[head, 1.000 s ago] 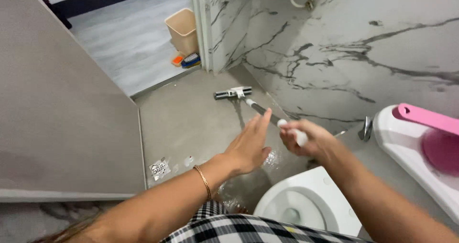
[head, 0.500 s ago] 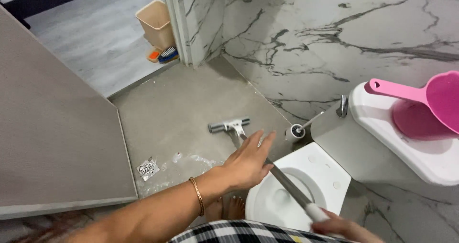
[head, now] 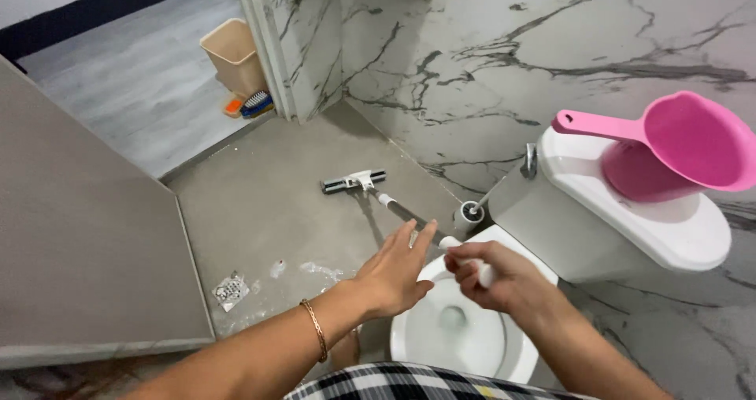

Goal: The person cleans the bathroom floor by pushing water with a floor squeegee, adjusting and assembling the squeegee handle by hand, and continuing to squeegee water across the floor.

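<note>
Squeegee (head: 354,182) head lies flat on the grey floor (head: 260,203), well beyond the grip, its handle running back to the right hand (head: 488,275), which is clamped around the white end. The left hand (head: 394,272) hovers spread just beside the shaft (touching or not, unclear). Even downward pressure would keep the blade flat. The toilet bowl (head: 441,345) is partly hidden by both arms; the floor drain (head: 230,290) is blurred.

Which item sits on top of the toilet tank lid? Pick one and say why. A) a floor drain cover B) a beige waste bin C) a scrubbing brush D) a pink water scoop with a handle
D: the pink water scoop rests on the white toilet tank lid, its handle pointing left; the beige bin stands on the floor outside the doorway.
</note>
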